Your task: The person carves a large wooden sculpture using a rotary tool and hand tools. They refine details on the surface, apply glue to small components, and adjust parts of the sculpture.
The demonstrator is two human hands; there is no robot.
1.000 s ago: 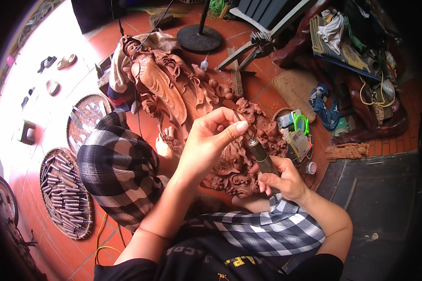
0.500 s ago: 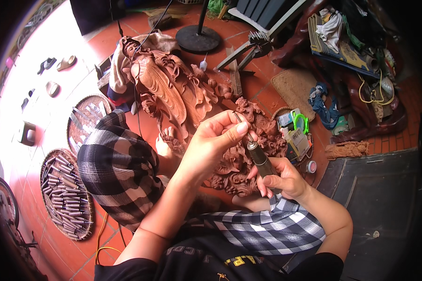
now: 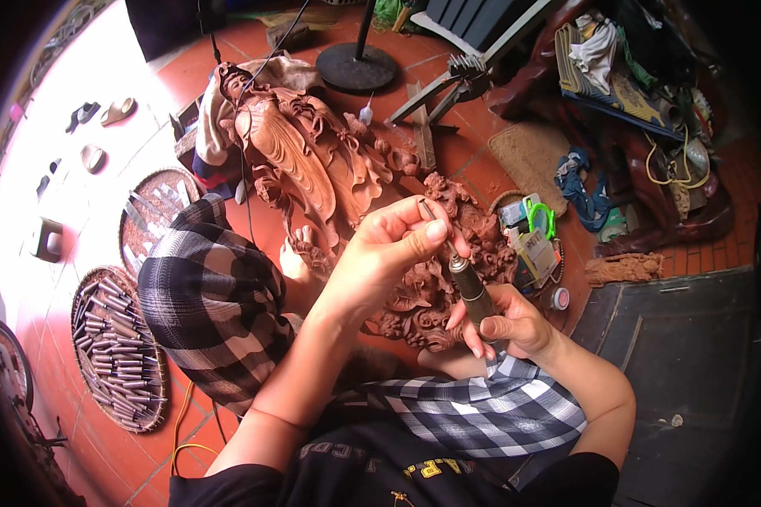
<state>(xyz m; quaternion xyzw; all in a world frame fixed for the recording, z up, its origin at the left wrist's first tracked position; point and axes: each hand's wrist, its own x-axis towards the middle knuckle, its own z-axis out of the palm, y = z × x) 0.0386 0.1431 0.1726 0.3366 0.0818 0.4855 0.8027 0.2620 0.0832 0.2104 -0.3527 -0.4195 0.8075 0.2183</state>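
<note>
My right hand (image 3: 516, 324) is wrapped round a dark metal rotary tool handpiece (image 3: 474, 291), its collet end tilted up and to the left. Just beyond that end, my left hand (image 3: 397, 243) pinches a thin metal bit (image 3: 429, 209) between thumb and fingers. Whether the bit's shank sits inside the collet is hidden by my fingers. Behind and below both hands lies a reddish-brown wooden carving, a robed figure (image 3: 292, 152) on its back with a deeply carved lower part (image 3: 427, 317). Black-and-white checked cloth (image 3: 482, 414) covers my lap.
On the left, a woven tray (image 3: 162, 372) holds many chisel-like tools; another basket (image 3: 148, 215) holds flat pale pieces. A round black stand base (image 3: 358, 68) is at the back. A box with green-rimmed tape (image 3: 541, 221) stands right of the carving. Cables (image 3: 183, 422) run across the tiles.
The handpiece in my right hand has shifted very slightly to the right. My left hand keeps its pinch in almost the same place.
</note>
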